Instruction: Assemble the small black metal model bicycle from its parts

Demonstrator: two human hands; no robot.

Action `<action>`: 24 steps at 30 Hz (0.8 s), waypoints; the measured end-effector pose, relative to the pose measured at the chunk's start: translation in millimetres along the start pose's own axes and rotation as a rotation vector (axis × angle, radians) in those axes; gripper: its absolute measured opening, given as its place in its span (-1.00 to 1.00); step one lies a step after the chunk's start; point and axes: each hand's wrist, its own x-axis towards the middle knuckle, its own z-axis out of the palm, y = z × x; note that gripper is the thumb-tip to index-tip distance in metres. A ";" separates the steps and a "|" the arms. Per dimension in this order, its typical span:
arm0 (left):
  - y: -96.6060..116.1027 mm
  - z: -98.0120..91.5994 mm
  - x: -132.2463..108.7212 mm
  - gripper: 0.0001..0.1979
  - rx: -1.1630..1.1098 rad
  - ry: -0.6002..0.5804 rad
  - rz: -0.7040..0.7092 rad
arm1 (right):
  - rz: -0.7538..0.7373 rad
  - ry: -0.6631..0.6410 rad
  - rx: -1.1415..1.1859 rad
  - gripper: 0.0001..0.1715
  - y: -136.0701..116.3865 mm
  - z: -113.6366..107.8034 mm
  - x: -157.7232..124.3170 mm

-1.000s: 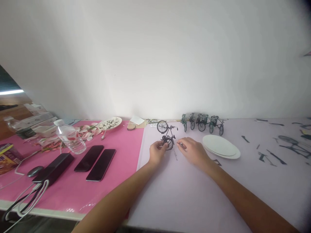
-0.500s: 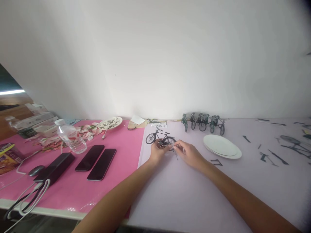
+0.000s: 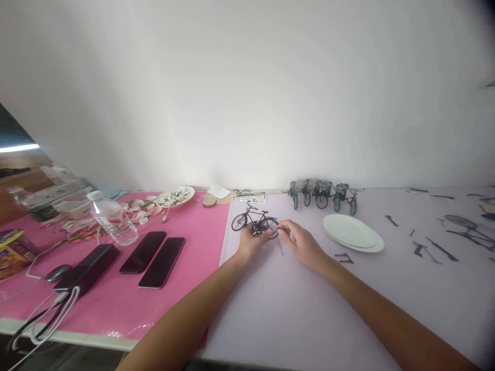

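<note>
A small black model bicycle (image 3: 258,212) is held upright just above the pale table sheet, its front wheel to the left. My left hand (image 3: 250,241) is closed around its lower part, near the pedals, with the thumb toward the rear wheel. At the rear wheel's right edge, my right hand (image 3: 297,240) is closed in a pinch. Whether its fingertips grip the wheel or a small part is too small to tell. A thin piece (image 3: 279,246) lies on the sheet below, between the hands.
Several model bicycles (image 3: 322,196) stand along the wall. White plates (image 3: 351,232) sit right of my hands, with loose dark parts (image 3: 441,250) beyond. On the pink surface to the left are two phones (image 3: 161,263), a power strip (image 3: 87,265) and a water bottle (image 3: 114,219).
My right fingers have shifted slightly at the rear wheel, and more of the wheel's edge shows. The bicycle and my left hand have barely moved.
</note>
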 end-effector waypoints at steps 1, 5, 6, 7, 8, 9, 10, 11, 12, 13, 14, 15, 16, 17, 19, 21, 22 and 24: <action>1.6 0.2 -0.3 -0.43 -0.014 -0.003 -0.016 | 0.003 0.005 0.000 -0.71 0.3 0.1 -0.1; 5.3 -0.3 0.2 -0.44 -0.033 0.009 -0.032 | 0.004 0.007 -0.010 -0.74 1.2 -0.2 -0.9; 5.4 -0.8 0.9 -0.45 -0.038 0.017 -0.032 | 0.001 0.007 -0.015 -0.75 1.6 0.0 -1.0; 5.2 -1.3 1.8 -0.45 -0.046 0.026 -0.035 | -0.005 0.012 -0.019 -0.77 2.1 0.5 -1.0; 4.9 -1.8 2.8 -0.45 -0.059 0.034 -0.040 | -0.013 0.022 -0.024 -0.78 2.9 1.3 -0.8; 4.4 -2.3 4.0 -0.45 -0.072 0.040 -0.046 | -0.023 0.036 -0.029 -0.80 3.9 2.3 -0.6; 3.8 -2.7 5.1 -0.45 -0.083 0.044 -0.050 | -0.035 0.053 -0.035 -0.82 5.2 3.5 -0.3; 3.2 -3.1 6.3 -0.45 -0.091 0.045 -0.052 | -0.047 0.068 -0.039 -0.84 6.7 4.7 0.1; 2.6 -3.3 7.3 -0.45 -0.096 0.048 -0.054 | -0.060 0.084 -0.043 -0.85 8.2 5.9 0.6; 2.0 -3.5 8.1 -0.45 -0.098 0.053 -0.056 | -0.072 0.099 -0.045 -0.85 9.9 7.1 1.1; 1.6 -3.7 8.7 -0.45 -0.101 0.061 -0.060 | -0.083 0.112 -0.044 -0.85 11.5 8.1 1.5; 1.3 -3.8 9.1 -0.45 -0.103 0.070 -0.063 | -0.097 0.128 -0.039 -0.85 13.0 9.0 2.0; 1.2 -3.8 9.4 -0.46 -0.108 0.076 -0.067 | -0.115 0.143 -0.030 -0.86 14.3 9.8 2.4; 1.2 -3.8 9.6 -0.46 -0.114 0.080 -0.072 | -0.136 0.159 -0.019 -0.86 15.5 10.4 2.6; 1.3 -3.8 9.8 -0.46 -0.130 0.084 -0.083 | -0.178 0.185 0.002 -0.87 16.9 11.6 2.9; 1.2 -3.7 10.2 -0.45 -0.143 0.088 -0.096 | -0.205 0.201 0.015 -0.87 17.4 12.4 2.8; 1.0 -3.6 10.5 -0.44 -0.145 0.090 -0.103 | -0.211 0.203 0.019 -0.87 17.5 12.6 2.7; 0.6 -3.4 11.1 -0.44 -0.147 0.089 -0.114 | -0.221 0.202 0.022 -0.88 17.6 12.8 2.4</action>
